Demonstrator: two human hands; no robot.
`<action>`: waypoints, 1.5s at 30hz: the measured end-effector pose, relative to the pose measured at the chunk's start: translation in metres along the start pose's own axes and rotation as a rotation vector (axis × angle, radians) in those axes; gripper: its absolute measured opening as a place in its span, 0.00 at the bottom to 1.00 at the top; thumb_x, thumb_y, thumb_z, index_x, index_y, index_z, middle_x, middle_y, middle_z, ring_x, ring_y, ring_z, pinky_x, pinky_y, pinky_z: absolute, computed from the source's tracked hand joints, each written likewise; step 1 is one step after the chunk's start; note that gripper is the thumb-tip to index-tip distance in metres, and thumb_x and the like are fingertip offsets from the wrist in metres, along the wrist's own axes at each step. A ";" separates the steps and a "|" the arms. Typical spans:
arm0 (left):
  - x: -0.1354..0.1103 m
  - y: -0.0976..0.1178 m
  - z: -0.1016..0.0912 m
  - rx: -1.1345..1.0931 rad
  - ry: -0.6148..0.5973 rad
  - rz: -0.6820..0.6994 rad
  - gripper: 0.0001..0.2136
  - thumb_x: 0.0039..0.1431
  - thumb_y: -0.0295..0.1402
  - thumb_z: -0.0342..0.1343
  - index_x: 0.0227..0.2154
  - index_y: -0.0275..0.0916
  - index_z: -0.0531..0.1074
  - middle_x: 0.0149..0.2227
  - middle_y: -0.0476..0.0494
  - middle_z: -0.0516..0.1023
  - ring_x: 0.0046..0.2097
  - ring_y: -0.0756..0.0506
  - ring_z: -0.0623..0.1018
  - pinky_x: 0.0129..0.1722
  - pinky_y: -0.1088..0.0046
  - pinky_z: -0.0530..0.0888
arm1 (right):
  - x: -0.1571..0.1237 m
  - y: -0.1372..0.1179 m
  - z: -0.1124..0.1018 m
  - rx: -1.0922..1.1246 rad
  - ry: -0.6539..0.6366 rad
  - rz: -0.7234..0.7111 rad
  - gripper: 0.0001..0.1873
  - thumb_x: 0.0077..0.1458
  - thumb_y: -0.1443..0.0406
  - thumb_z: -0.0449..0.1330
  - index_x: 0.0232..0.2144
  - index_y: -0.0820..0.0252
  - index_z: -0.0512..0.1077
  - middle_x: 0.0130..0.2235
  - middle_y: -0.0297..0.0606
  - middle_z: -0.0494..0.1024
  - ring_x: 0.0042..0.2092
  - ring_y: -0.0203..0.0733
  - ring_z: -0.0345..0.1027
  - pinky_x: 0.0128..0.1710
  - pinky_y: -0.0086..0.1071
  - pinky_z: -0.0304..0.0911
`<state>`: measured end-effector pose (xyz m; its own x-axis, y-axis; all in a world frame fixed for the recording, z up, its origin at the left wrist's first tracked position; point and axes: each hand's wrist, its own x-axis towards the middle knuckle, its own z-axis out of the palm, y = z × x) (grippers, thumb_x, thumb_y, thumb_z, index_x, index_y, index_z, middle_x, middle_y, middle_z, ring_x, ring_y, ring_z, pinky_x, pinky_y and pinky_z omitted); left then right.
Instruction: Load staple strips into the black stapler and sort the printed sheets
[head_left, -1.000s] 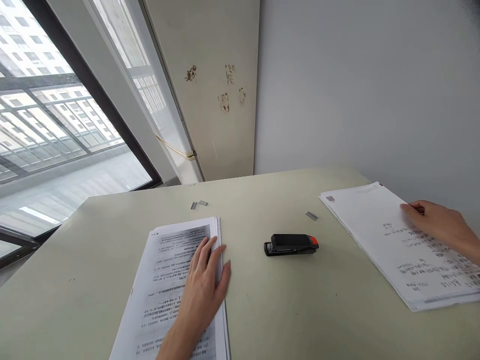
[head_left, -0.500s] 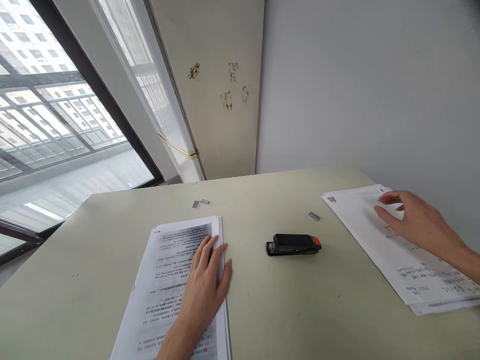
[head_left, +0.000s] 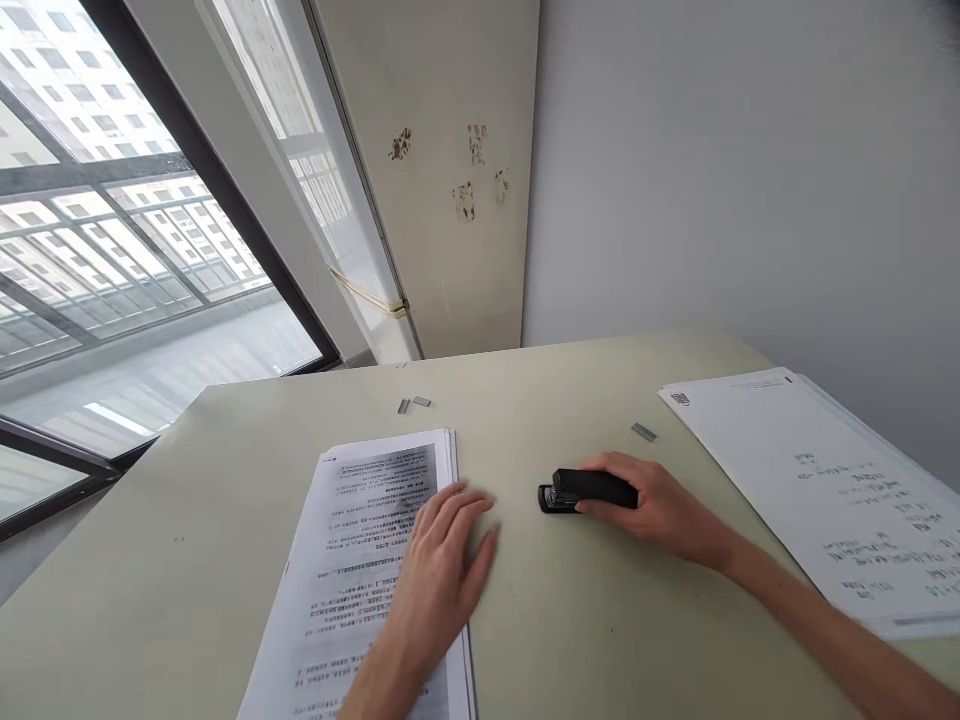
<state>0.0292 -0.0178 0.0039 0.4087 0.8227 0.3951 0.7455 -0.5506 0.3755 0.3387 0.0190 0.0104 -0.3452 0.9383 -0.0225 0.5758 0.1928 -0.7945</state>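
Near the middle of the pale worktop (head_left: pixel 555 620), the black stapler (head_left: pixel 594 486) sits with your right hand (head_left: pixel 660 507) wrapped around its right end, that grip closed on it. Left of it, your left hand (head_left: pixel 442 572) lies across the right edge of a stack of printed sheets (head_left: pixel 349 560), its grip relaxed with fingers slightly spread, clasping nothing. Beyond the stapler lies a staple strip (head_left: pixel 643 431); another paper stack (head_left: pixel 847 510) rests farther right.

Passage between paper stacks (head_left: pixel 345 585), stapler (head_left: pixel 592 486) (in right hand (head_left: pixel 646 505)) midway
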 end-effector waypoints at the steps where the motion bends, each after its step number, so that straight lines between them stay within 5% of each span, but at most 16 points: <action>1: 0.003 0.004 0.002 -0.023 -0.014 0.010 0.13 0.72 0.34 0.57 0.56 0.45 0.71 0.56 0.41 0.81 0.64 0.36 0.75 0.61 0.49 0.77 | 0.000 -0.001 0.003 0.015 -0.001 -0.012 0.17 0.65 0.47 0.63 0.47 0.49 0.78 0.44 0.38 0.83 0.43 0.49 0.77 0.43 0.39 0.71; 8: 0.028 0.027 0.021 -0.138 -0.032 0.043 0.16 0.66 0.39 0.65 0.54 0.44 0.76 0.53 0.40 0.83 0.60 0.36 0.78 0.57 0.50 0.80 | -0.005 0.000 0.007 0.083 -0.059 -0.100 0.12 0.64 0.52 0.66 0.46 0.49 0.78 0.45 0.36 0.84 0.44 0.47 0.77 0.45 0.37 0.70; 17: 0.042 0.033 0.035 -0.238 0.003 0.057 0.04 0.67 0.35 0.65 0.42 0.43 0.80 0.44 0.46 0.86 0.50 0.40 0.81 0.49 0.56 0.79 | -0.005 0.015 0.008 0.126 -0.011 -0.134 0.13 0.60 0.54 0.69 0.42 0.51 0.77 0.39 0.34 0.83 0.39 0.45 0.74 0.38 0.35 0.67; 28: 0.041 0.034 0.029 -0.093 0.009 0.159 0.06 0.73 0.32 0.56 0.44 0.41 0.79 0.44 0.45 0.86 0.49 0.40 0.81 0.49 0.57 0.77 | -0.007 0.017 0.003 0.116 -0.029 -0.130 0.18 0.60 0.49 0.68 0.44 0.52 0.78 0.40 0.36 0.84 0.40 0.47 0.76 0.38 0.35 0.69; 36: 0.038 0.032 0.031 -0.103 -0.004 0.147 0.04 0.72 0.32 0.58 0.46 0.40 0.76 0.45 0.44 0.85 0.48 0.40 0.81 0.48 0.57 0.78 | -0.018 0.035 -0.022 0.132 0.082 -0.010 0.22 0.72 0.46 0.52 0.45 0.51 0.78 0.44 0.39 0.85 0.41 0.48 0.77 0.41 0.40 0.72; 40: 0.036 0.030 0.022 -0.079 -0.010 0.133 0.23 0.68 0.40 0.64 0.61 0.41 0.68 0.57 0.37 0.79 0.57 0.36 0.78 0.56 0.54 0.77 | -0.019 0.033 -0.029 0.131 0.004 -0.008 0.20 0.70 0.46 0.55 0.46 0.51 0.78 0.43 0.39 0.84 0.39 0.47 0.75 0.43 0.41 0.72; 42: 0.035 0.028 0.014 -0.072 0.030 0.120 0.30 0.66 0.43 0.66 0.66 0.42 0.62 0.61 0.35 0.76 0.61 0.35 0.75 0.59 0.53 0.75 | -0.018 0.034 -0.031 0.118 -0.034 -0.026 0.21 0.71 0.46 0.54 0.47 0.51 0.78 0.44 0.40 0.83 0.40 0.46 0.75 0.44 0.40 0.71; 45: 0.036 0.021 -0.001 -0.087 0.172 0.147 0.23 0.69 0.37 0.62 0.63 0.43 0.64 0.58 0.37 0.78 0.60 0.36 0.76 0.59 0.54 0.74 | -0.017 0.040 -0.032 0.095 -0.061 -0.054 0.20 0.72 0.47 0.54 0.45 0.52 0.77 0.42 0.40 0.81 0.40 0.46 0.73 0.43 0.40 0.70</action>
<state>0.0595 0.0004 0.0267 0.4081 0.7008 0.5851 0.6336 -0.6789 0.3711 0.3913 0.0199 -0.0021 -0.4195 0.9077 -0.0127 0.4831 0.2114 -0.8497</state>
